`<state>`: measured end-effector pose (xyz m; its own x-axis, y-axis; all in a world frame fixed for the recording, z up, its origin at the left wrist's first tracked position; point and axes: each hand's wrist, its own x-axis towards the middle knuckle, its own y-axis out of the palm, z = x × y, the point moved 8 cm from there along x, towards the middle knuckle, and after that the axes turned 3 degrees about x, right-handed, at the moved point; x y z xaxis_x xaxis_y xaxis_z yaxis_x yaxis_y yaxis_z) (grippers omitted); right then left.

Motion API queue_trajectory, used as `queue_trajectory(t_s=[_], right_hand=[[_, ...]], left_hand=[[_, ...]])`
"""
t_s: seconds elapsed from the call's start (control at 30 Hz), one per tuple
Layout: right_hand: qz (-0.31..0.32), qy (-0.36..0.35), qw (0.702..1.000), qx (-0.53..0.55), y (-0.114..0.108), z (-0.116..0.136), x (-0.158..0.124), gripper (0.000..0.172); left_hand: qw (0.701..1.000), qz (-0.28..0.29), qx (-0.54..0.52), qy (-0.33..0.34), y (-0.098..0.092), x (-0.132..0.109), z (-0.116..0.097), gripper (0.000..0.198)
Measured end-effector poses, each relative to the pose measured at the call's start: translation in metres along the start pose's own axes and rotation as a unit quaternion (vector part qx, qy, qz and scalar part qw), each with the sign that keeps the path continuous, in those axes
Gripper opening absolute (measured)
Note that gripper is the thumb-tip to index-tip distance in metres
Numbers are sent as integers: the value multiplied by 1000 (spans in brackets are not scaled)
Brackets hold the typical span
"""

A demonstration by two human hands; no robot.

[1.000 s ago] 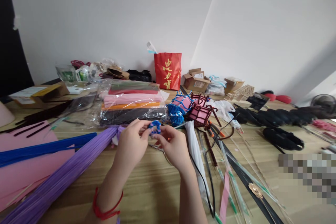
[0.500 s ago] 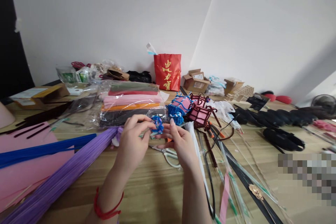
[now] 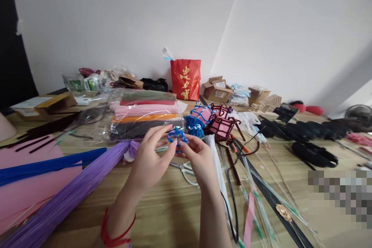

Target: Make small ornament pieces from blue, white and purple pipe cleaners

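As the right hand (image 3: 200, 157) is bringing its thumb in, it and the left hand (image 3: 149, 157) are pinching the blue loop (image 3: 176, 133) (scissors (image 3: 183, 167) are lying nearer), steadying it from both sides.

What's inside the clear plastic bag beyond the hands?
Through the clear plastic bag show an olive bundle, red bundle, pink bundle, orange bundle and dark bundle. The left hand hides part of the dark one; anything beneath is covered.
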<state>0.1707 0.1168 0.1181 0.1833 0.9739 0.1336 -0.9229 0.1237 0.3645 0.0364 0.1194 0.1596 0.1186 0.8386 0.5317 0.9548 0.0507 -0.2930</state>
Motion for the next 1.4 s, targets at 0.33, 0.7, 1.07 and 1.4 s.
queue_trajectory(t_s=[0.33, 0.7, 1.07, 1.4], right_hand=[[28, 22, 999, 0, 9, 2, -4, 25], [22, 19, 1000, 12, 5, -4, -1, 23], [23, 34, 999, 31, 3, -6, 0, 26], [68, 68, 992, 83, 9, -9, -5, 22]], left_hand=[[995, -27, -25, -90, -9, 2, 22, 23], [982, -35, -53, -179, -6, -1, 35, 27], [984, -15, 31, -172, -8, -1, 35, 25], [980, -13, -130, -152, -12, 2, 44, 16]])
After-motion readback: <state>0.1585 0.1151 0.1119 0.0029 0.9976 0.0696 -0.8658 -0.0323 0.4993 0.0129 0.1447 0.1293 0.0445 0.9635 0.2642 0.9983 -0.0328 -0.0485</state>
